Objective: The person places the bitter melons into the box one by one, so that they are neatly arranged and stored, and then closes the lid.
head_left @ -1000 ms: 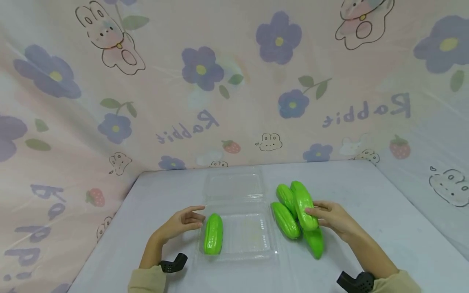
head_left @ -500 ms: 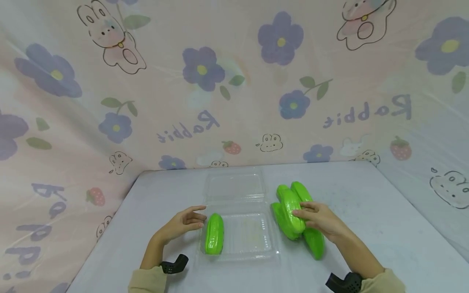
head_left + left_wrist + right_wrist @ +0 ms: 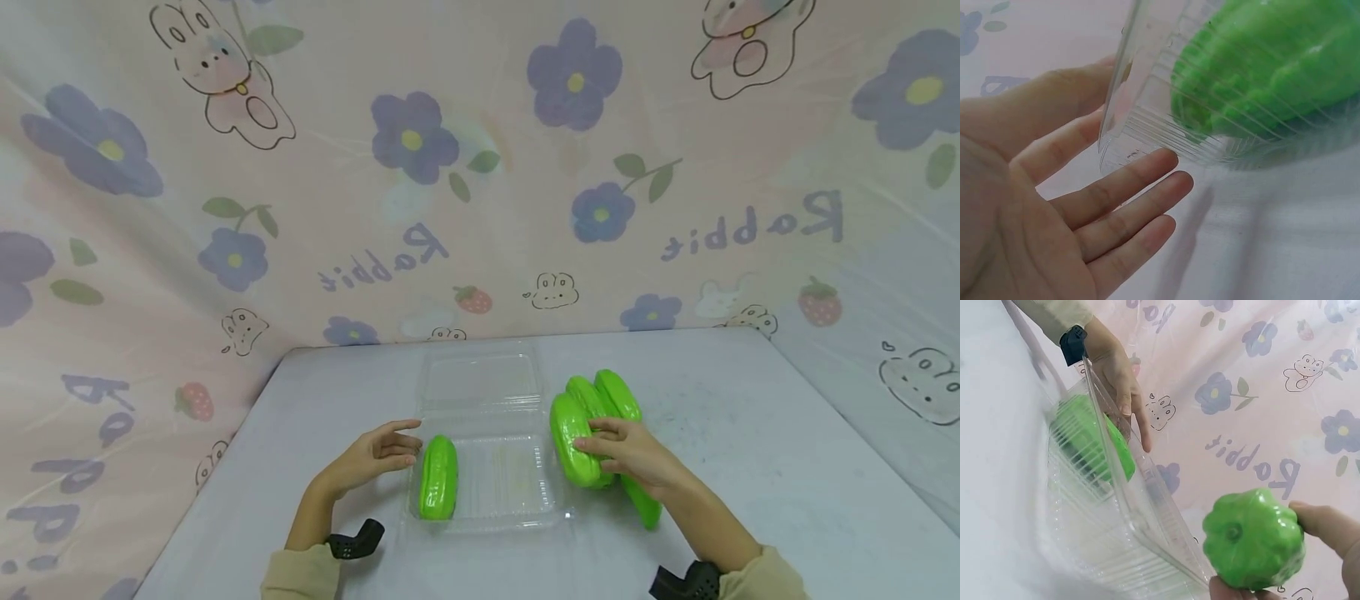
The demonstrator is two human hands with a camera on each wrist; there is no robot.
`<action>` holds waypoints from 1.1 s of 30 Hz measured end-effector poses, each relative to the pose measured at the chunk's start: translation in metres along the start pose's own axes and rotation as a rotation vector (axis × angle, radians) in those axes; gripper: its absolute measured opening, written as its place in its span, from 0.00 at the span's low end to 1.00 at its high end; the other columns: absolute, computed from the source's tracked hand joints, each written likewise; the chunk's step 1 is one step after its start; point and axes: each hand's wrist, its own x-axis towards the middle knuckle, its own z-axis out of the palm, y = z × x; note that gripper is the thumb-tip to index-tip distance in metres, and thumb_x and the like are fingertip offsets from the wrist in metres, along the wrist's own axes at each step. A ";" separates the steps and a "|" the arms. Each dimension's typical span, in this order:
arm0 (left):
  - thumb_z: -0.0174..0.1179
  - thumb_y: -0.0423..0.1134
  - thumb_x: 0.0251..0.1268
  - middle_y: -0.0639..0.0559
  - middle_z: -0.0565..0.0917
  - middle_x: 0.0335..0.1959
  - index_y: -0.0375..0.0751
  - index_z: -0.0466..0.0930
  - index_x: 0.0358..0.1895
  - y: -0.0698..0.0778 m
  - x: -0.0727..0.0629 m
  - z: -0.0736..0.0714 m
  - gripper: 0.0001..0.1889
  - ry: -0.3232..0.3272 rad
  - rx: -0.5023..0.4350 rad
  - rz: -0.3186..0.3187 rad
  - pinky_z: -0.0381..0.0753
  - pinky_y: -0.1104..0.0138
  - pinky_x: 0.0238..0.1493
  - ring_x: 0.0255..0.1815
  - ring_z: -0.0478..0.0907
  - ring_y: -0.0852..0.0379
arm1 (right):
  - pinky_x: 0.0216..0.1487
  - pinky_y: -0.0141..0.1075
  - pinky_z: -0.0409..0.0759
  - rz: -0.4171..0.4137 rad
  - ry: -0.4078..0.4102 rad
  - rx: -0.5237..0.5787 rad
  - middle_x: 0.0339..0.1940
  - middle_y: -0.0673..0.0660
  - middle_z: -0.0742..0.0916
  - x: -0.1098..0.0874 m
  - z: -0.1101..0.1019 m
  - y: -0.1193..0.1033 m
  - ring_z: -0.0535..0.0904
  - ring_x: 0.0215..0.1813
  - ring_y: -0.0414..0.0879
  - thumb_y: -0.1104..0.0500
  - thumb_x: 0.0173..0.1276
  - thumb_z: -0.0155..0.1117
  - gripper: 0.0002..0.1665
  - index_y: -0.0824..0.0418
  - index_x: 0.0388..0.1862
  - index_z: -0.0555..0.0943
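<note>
Currently right hand (image 3: 637, 457) grips green vegetable (image 3: 573, 440), long axis pointing away, slightly leftward; left hand (image 3: 372, 456) relaxed beside clear box (image 3: 502, 483).

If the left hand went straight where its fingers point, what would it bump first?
Probably the side of the clear box, with a green vegetable just inside. The left hand is so close that I can't tell whether it already touches the box.

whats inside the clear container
One green vegetable lies along the left side of the clear container; the rest looks bare. What's beneath the vegetable is covered in the head view.
</note>
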 end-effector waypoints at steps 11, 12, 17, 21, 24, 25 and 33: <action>0.59 0.42 0.68 0.29 0.73 0.65 0.37 0.57 0.73 -0.002 0.001 0.001 0.34 0.002 0.007 0.003 0.82 0.66 0.57 0.65 0.72 0.34 | 0.63 0.53 0.77 -0.009 -0.021 0.077 0.69 0.77 0.68 0.003 0.015 -0.001 0.74 0.65 0.61 0.52 0.65 0.66 0.48 0.75 0.72 0.55; 0.58 0.42 0.68 0.29 0.73 0.65 0.37 0.57 0.73 -0.002 0.001 0.001 0.34 0.001 0.006 0.003 0.82 0.66 0.57 0.65 0.72 0.34 | 0.63 0.53 0.77 -0.010 -0.024 0.081 0.69 0.77 0.69 0.004 0.016 -0.001 0.75 0.65 0.60 0.52 0.65 0.66 0.47 0.75 0.72 0.55; 0.58 0.42 0.69 0.29 0.72 0.65 0.37 0.57 0.73 -0.002 0.001 0.001 0.34 0.000 0.005 0.003 0.82 0.66 0.57 0.65 0.72 0.34 | 0.64 0.54 0.76 -0.009 -0.024 0.085 0.68 0.77 0.70 0.006 0.023 -0.004 0.74 0.66 0.62 0.52 0.65 0.66 0.47 0.74 0.72 0.56; 0.58 0.42 0.69 0.29 0.72 0.65 0.36 0.57 0.73 -0.002 0.000 0.001 0.34 -0.003 -0.002 0.005 0.81 0.66 0.57 0.66 0.71 0.33 | 0.65 0.54 0.75 -0.009 -0.032 0.083 0.68 0.76 0.70 0.009 0.028 -0.007 0.74 0.66 0.62 0.51 0.65 0.66 0.47 0.74 0.72 0.56; 0.58 0.42 0.69 0.28 0.72 0.65 0.36 0.57 0.73 -0.002 0.000 0.001 0.34 -0.002 -0.004 0.010 0.81 0.67 0.57 0.66 0.71 0.33 | 0.64 0.52 0.77 -0.008 -0.032 0.086 0.67 0.76 0.72 0.012 0.032 -0.009 0.76 0.64 0.58 0.52 0.65 0.66 0.46 0.74 0.71 0.57; 0.58 0.42 0.69 0.28 0.71 0.65 0.36 0.57 0.73 -0.002 0.000 0.001 0.34 -0.001 -0.004 0.011 0.81 0.67 0.57 0.66 0.71 0.33 | 0.64 0.51 0.77 -0.009 -0.033 0.090 0.66 0.76 0.72 0.013 0.034 -0.010 0.77 0.63 0.57 0.52 0.65 0.66 0.46 0.74 0.71 0.57; 0.58 0.42 0.69 0.28 0.71 0.65 0.36 0.56 0.73 -0.002 0.000 0.002 0.34 -0.001 -0.005 0.011 0.81 0.67 0.57 0.66 0.71 0.33 | 0.62 0.51 0.79 -0.042 -0.054 0.102 0.65 0.76 0.73 0.020 0.044 -0.014 0.77 0.61 0.54 0.52 0.66 0.65 0.45 0.76 0.70 0.58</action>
